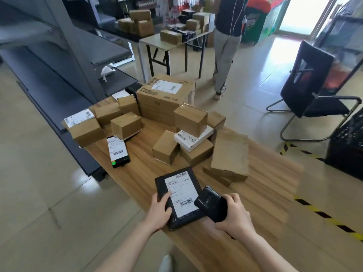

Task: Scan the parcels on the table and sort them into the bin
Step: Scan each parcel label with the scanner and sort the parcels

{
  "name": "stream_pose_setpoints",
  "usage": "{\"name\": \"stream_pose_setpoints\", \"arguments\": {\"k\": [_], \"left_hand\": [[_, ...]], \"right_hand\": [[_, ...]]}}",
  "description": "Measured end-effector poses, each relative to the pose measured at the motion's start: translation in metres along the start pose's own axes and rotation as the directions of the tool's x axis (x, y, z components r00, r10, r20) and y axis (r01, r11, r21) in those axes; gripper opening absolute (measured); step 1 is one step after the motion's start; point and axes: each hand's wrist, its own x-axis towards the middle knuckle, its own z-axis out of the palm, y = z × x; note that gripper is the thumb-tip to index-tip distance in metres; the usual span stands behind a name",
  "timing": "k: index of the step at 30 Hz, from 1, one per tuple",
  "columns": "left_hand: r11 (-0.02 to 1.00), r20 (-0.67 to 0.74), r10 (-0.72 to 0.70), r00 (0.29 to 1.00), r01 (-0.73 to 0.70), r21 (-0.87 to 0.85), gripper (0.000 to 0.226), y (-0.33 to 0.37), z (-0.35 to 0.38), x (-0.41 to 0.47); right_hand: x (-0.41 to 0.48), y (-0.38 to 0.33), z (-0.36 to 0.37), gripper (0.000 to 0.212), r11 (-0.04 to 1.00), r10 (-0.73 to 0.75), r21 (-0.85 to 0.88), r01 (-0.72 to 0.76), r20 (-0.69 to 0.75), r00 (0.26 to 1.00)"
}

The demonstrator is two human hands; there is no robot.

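Step in hand: scanning. My left hand (160, 210) grips the near-left edge of the flat black parcel (179, 197), fingers bent over its top face. The parcel sits label up at the near edge of the table (265, 193). My right hand (233, 214) is clamped round the black scanner (211, 205), its head over the parcel's right edge, close to the lower barcode (186, 202). Cardboard boxes (167, 95) crowd the far half. In my judgement, the next move calls for aiming at that barcode, confirming a read, then carrying the parcel right to the black crate (345, 150), probably the bin.
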Motion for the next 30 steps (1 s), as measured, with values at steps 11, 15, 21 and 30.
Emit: {"name": "stream_pose_setpoints", "arguments": {"k": [11, 15, 21, 30], "left_hand": [[0.668, 0.233, 0.275, 0.933, -0.36, 0.651, 0.081, 0.028, -0.052, 0.056], [0.553, 0.501, 0.193, 0.843, -0.515, 0.654, 0.124, 0.048, -0.053, 0.085], [0.475, 0.603, 0.139, 0.785, -0.587, 0.655, 0.14, 0.059, -0.056, 0.108], [0.631, 0.529, 0.199, 0.825, -0.521, 0.575, 0.139, 0.025, -0.047, 0.08]], "right_hand": [[-0.01, 0.006, 0.002, 0.088, 0.989, 0.15, 0.009, -0.15, -0.054, 0.987], [-0.011, 0.006, 0.009, 0.09, 0.977, 0.212, 0.003, -0.213, -0.064, 0.975], [-0.012, 0.009, 0.015, 0.092, 0.961, 0.274, -0.001, -0.276, -0.113, 0.955], [-0.01, 0.011, 0.013, 0.09, 0.964, 0.267, 0.027, -0.266, -0.134, 0.954]]}}
